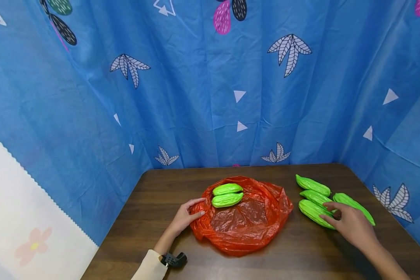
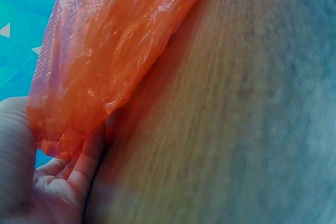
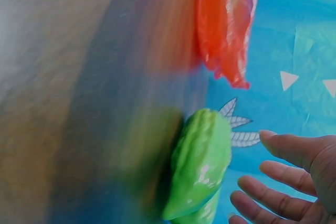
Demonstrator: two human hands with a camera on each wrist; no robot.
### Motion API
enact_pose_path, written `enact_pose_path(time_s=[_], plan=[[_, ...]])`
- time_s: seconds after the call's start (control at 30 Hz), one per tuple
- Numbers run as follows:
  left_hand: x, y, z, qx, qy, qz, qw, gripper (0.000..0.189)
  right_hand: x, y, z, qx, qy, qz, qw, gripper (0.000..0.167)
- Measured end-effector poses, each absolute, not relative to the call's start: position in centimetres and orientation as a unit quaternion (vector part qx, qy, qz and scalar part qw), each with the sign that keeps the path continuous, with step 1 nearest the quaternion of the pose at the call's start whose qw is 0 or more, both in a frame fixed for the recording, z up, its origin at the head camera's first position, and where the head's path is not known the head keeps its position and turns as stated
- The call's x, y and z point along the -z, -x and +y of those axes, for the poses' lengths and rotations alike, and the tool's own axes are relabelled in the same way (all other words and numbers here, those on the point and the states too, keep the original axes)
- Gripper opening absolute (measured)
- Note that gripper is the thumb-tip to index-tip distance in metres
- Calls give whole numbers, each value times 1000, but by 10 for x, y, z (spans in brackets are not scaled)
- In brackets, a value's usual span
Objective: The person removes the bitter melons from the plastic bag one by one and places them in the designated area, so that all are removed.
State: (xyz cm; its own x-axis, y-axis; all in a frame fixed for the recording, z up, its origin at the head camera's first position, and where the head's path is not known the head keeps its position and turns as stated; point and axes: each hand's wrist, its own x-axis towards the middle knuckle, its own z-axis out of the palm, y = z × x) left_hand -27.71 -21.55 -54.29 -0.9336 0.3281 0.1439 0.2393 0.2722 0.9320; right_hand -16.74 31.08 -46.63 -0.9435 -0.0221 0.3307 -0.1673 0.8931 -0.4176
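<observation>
A red plastic bag lies spread open on the table, with two bright green bitter melons inside at its back left. At the bag's left edge, my left hand holds the rim; the left wrist view has the thin plastic between thumb and fingers. My right hand hovers over a group of several bitter melons at the table's right. In the right wrist view its fingers are spread and apart from the nearest bitter melon, holding nothing.
A dark wooden table carries everything. Blue patterned curtain hangs behind it and along both sides, with a white cloth at the left. A black strap device sits on my left wrist.
</observation>
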Motion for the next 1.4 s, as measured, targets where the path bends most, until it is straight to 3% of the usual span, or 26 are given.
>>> enact_pose_path(time_s=[0.7,1.4], plan=[[546,274,-217,-575,-189,796,27,49,441,172,249,-239,-123,-947,176,36],[543,278,-215,-573,-184,798,32,48,427,189,200,-256,-208,-931,158,37]])
